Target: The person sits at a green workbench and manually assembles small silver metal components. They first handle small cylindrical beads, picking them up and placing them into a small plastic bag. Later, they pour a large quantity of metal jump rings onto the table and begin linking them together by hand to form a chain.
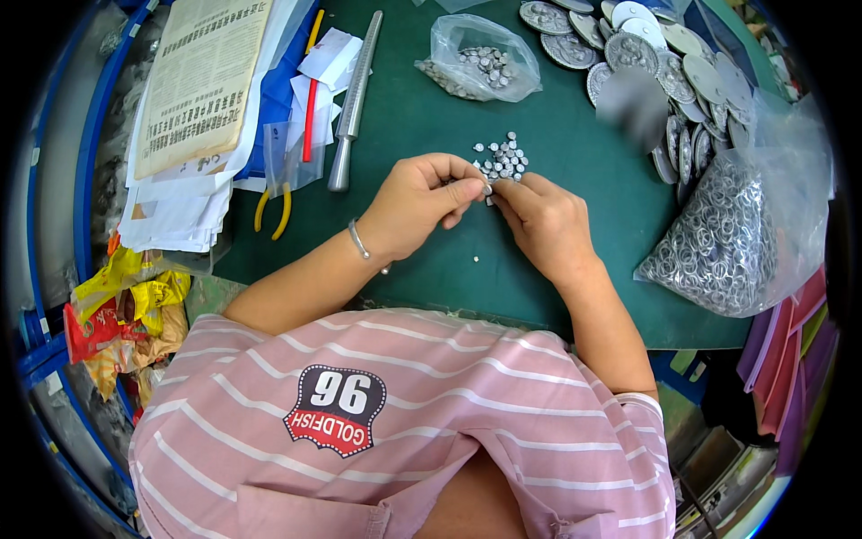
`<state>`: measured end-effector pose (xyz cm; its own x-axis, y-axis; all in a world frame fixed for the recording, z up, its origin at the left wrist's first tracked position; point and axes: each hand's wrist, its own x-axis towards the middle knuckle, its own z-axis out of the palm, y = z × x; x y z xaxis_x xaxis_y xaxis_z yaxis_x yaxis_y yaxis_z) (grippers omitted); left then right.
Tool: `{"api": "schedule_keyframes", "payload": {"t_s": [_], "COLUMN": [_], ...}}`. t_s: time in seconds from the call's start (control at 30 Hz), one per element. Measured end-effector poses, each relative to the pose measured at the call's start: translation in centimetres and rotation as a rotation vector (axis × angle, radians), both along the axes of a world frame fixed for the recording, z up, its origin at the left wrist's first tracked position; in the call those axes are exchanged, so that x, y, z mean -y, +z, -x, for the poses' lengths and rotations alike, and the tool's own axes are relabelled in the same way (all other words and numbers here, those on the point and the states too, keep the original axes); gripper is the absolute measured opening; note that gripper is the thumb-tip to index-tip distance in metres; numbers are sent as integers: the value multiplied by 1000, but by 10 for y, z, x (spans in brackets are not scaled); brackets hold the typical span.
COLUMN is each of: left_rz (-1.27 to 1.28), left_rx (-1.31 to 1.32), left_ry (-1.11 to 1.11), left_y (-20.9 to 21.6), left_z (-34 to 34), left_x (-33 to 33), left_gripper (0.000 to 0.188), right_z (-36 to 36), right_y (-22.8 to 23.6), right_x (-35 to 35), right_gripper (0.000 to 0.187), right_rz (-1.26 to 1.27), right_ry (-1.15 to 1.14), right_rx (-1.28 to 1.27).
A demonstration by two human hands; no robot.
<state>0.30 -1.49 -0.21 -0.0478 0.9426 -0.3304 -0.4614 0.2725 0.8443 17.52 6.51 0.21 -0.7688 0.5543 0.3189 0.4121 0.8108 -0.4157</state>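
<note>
My left hand (415, 205), with a silver bangle at its wrist, pinches a small round silvery piece (488, 189) between thumb and fingertips. Close against it, my right hand (549, 225) has its thumb and forefinger pressed together; whatever lies between them is too small to make out. The fingertips of both hands almost meet over the green tabletop (395, 286). Just beyond them lies a loose heap of small silver metal pieces (509, 164). A tiny pale bit (476, 259) rests on the table nearer to me.
Farther back sits an open plastic bag (503, 67) of similar pieces. Large metal medallions (633, 54) pile up at the far right, above a clear bag of metal rings (718, 238). To the left lie a tapered metal rod (356, 108), a red pen (310, 121), yellow-handled pliers (285, 216) and papers (184, 202).
</note>
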Motion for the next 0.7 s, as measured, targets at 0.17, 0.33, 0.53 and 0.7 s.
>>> {"api": "schedule_keyframes", "payload": {"t_s": [0.17, 0.33, 0.53, 0.7], "left_rz": [51, -58, -354, -403], "left_rx": [237, -565, -1234, -1289], "left_ry": [103, 23, -92, -61], "left_y": [9, 0, -8, -13], "left_z": [16, 22, 10, 4], "left_x": [-6, -9, -10, -8], "left_gripper": [10, 10, 15, 11], "right_z": [2, -9, -15, 8], "right_y": [-2, -4, 3, -3], "right_x": [-2, -9, -18, -4], "right_gripper": [7, 4, 8, 8], "right_rz": [80, 963, 1252, 418], "right_ry": [50, -124, -215, -76], "right_rx": [-6, -321, -420, -96]}}
